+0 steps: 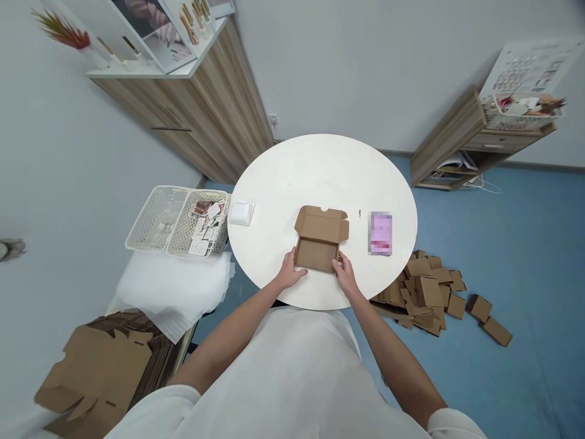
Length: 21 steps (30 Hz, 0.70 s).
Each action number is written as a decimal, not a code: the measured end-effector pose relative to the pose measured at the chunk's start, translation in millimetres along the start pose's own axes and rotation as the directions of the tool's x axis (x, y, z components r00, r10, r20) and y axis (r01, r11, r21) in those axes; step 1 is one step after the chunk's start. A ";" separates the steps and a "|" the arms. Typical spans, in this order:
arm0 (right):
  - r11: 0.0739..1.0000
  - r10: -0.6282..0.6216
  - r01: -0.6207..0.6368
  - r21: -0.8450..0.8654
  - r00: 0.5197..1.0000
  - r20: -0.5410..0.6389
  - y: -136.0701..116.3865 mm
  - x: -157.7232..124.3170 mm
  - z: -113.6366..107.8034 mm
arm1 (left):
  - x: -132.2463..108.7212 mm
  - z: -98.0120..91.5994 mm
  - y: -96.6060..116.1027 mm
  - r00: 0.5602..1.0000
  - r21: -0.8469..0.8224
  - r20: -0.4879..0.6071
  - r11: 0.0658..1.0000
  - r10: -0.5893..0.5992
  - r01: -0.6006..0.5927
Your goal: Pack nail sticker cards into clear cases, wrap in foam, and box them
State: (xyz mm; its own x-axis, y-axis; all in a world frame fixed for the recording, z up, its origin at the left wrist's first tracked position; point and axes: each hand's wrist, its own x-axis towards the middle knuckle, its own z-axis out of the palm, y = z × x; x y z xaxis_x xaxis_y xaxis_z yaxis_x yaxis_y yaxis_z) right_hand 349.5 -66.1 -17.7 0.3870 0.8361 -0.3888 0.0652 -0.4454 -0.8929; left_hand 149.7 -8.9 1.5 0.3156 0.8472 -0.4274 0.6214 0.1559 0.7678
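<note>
A brown cardboard box (316,253) stands on the round white table (329,171), its lid tipped back and its side flaps spread. Inside, the bottom looks bare. My left hand (290,272) holds the box's left wall, with the thumb pointing along the front edge. At the front right corner, my right hand (345,272) grips the wall between thumb and fingers. Some fingertips are hidden behind the walls. To the right lies a pixelated pink-purple item (381,233). A small stack of white sheets or pouches (241,213) rests at the table's left edge.
Left of the table are white plastic baskets (158,216) with cards and packets, white foam sheets (173,283), and flat cardboard blanks (91,372). Folded boxes (429,291) are heaped on the floor at right. Wooden cabinets (219,103) stand behind.
</note>
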 end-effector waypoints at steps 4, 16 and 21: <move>0.999 0.041 -0.041 -0.004 0.999 0.012 0.9 -1.0 0.1 | -2.5 2.3 -3.7 1.000 -0.017 0.023 1.000 -0.007 0.007; 0.957 -0.181 0.103 -0.272 0.943 -0.280 -44.3 -21.9 22.3 | -11.5 -37.1 -25.0 0.997 -0.098 -0.003 0.993 0.073 -0.073; 0.908 -0.323 0.256 -0.331 0.932 -0.166 -84.7 -20.3 76.9 | 4.6 -98.0 -43.8 0.963 0.059 -0.260 0.997 0.064 -0.051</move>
State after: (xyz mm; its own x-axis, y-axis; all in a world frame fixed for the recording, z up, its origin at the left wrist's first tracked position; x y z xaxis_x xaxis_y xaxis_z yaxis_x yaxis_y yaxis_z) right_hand 265.3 -20.7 48.4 0.4920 0.8698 -0.0361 0.4625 -0.2963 -0.8357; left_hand 53.6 37.9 12.7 0.1577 0.9583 -0.2382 0.6458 0.0824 0.7591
